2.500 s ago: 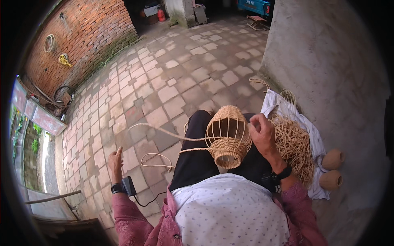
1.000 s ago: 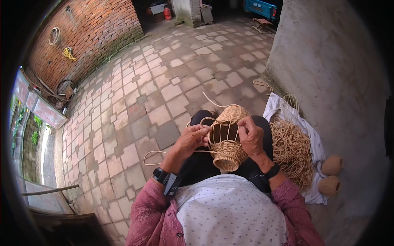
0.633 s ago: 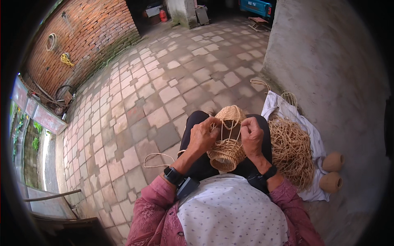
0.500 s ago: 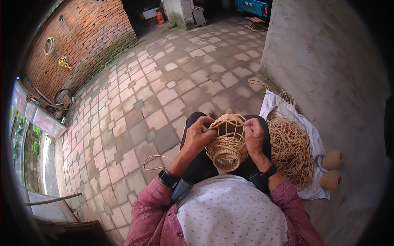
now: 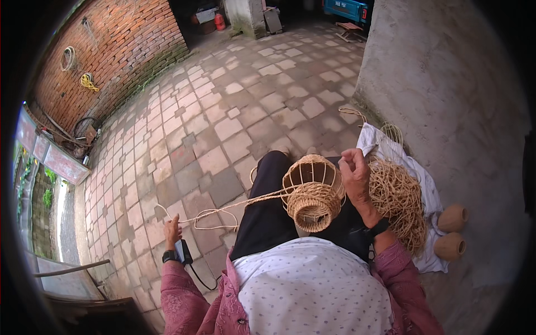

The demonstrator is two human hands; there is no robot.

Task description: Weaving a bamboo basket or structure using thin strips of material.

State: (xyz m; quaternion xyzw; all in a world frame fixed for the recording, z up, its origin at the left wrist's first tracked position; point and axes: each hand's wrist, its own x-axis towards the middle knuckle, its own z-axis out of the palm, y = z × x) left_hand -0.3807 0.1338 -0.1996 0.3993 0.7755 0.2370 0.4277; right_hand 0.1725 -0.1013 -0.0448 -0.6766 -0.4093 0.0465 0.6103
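A small woven basket (image 5: 314, 210) of straw-coloured cord lies on my lap between my thighs, its tightly woven narrow end towards me. Bare upright ribs show at its far, wider part. From its left side a twisted cord (image 5: 254, 199) runs out over my left thigh, nearly straight. My left hand (image 5: 172, 230) is closed on this cord, well away from the basket, and loose loops hang beside it. Close against the basket's right edge, my right hand (image 5: 355, 174) is raised with curled fingers. What those fingers hold, if anything, cannot be made out.
To my right, a heap of tangled cord (image 5: 395, 204) lies on a white cloth (image 5: 424, 173) by a grey wall (image 5: 446, 95). Two clay-coloured pots (image 5: 450, 246) sit beside it. Paving surrounds me; a brick wall (image 5: 123, 50) stands far left, a blue vehicle (image 5: 345, 8) at the back.
My left hand has left the basket and swung far out to the left, drawing the cord out. My right hand has risen slightly from the rim. More of the bare ribs shows.
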